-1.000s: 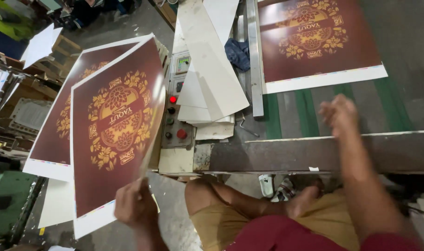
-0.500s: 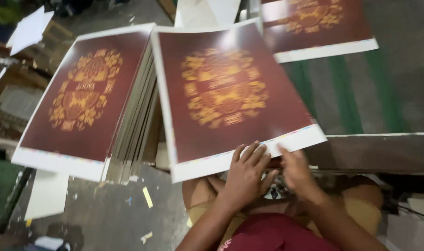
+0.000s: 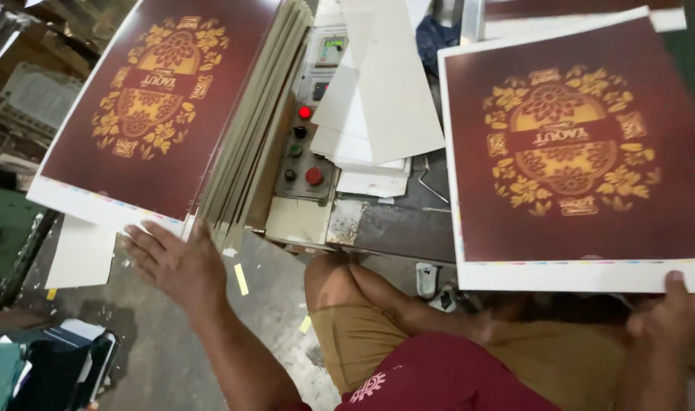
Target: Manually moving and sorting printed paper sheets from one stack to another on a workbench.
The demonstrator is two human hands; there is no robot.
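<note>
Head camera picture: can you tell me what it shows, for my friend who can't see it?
A seated person's right hand holds a dark red printed sheet with a gold flower pattern by its white bottom edge, while the left hand reaches to a stack of matching sheets. Between them stands a control panel with red and green buttons, white cards lying on it.

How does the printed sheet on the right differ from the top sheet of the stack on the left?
The right sheet is single, held at its lower white edge by the right hand; the left sheet tops a thick stack, with the left hand open at its lower edge. The left one lies tilted. Both are maroon with a gold floral emblem.
</note>
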